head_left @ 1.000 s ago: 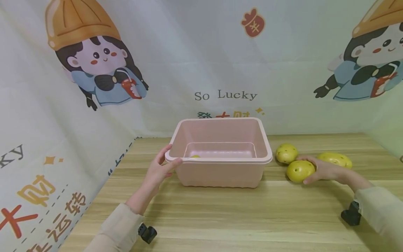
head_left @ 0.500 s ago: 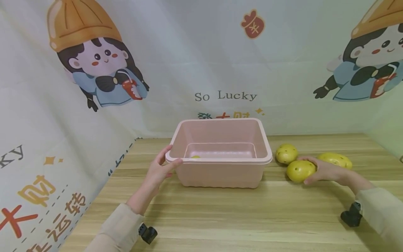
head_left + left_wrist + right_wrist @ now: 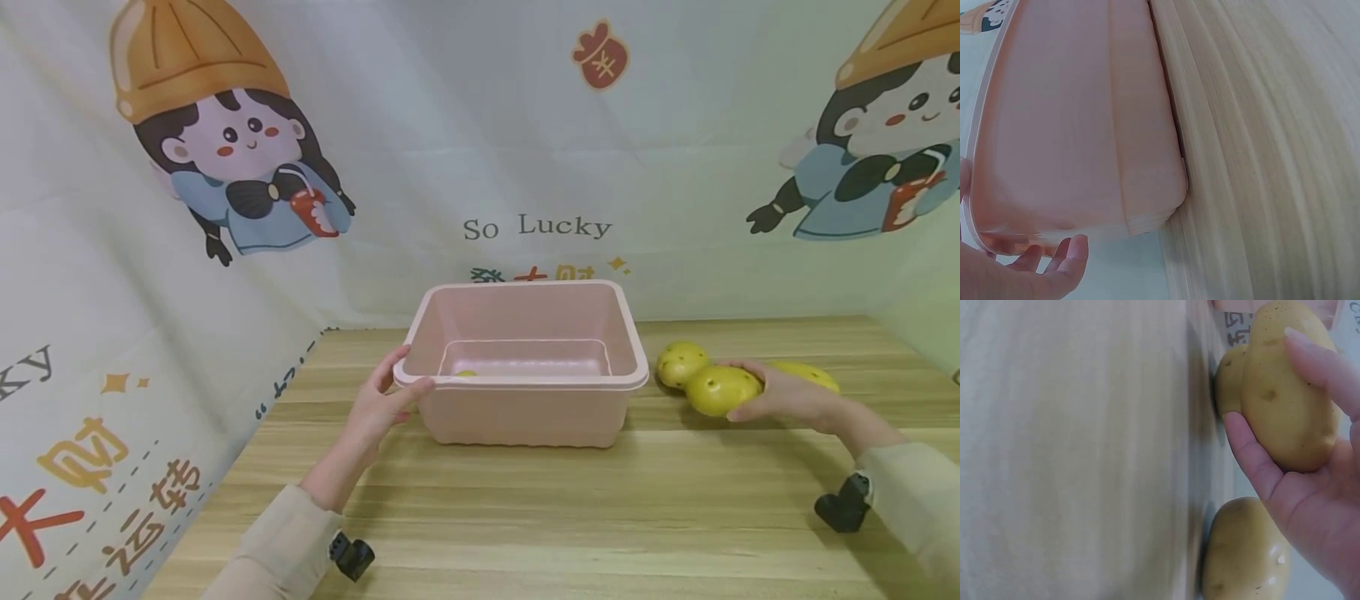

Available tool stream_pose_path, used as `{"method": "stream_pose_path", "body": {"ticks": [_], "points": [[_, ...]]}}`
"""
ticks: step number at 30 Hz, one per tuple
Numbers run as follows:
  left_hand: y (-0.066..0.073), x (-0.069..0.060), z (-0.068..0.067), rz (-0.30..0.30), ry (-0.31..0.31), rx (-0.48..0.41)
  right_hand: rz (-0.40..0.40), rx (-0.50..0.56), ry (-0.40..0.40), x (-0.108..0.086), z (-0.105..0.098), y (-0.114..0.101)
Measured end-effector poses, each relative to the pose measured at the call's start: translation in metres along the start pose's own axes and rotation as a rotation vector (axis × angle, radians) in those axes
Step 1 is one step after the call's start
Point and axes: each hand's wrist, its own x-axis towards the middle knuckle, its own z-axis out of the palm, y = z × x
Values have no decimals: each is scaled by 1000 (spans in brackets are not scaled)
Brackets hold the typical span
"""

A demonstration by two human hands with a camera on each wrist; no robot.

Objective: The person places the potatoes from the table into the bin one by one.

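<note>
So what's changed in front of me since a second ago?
Your right hand, already holding one potato, has lifted it slightly. Your left hand stays on the rim of the pink bin; the bin, the potato beside it and the one behind your right hand haven't moved.

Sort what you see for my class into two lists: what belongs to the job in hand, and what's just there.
Likely in the job:
held potato in the right hand
round potato and rightmost potato nearby
pink bin, left hand on its rim
yellow thing inside the bin, mostly hidden

Likely just there:
wooden table
printed cloth
black device at each wrist
</note>
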Motion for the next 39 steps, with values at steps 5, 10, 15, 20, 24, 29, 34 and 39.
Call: {"method": "stream_pose_path", "body": {"ticks": [5, 10, 15, 20, 24, 29, 34, 39], "points": [[2, 0, 0, -15, -2, 1, -17, 13, 16, 2, -6, -6], [2, -1, 1, -19, -5, 1, -13, -11, 32, 4, -11, -13], [0, -2, 1, -2, -7, -2, 25, 35, 5, 6, -17, -23], [2, -3, 1, 15, 3, 2, 32, 0, -11, 10, -23, -33], [2, -3, 0, -2, -7, 0, 19, -10, -16, 13, -26, -39], [1, -1, -1, -11, -12, 2, 5, -28, -19, 15, -31, -49], [2, -2, -1, -13, -15, 2, -6, -50, -27, 15, -38, -58], [1, -1, 0, -11, -19, 1, -5, -50, -21, 16, -44, -66]]}}
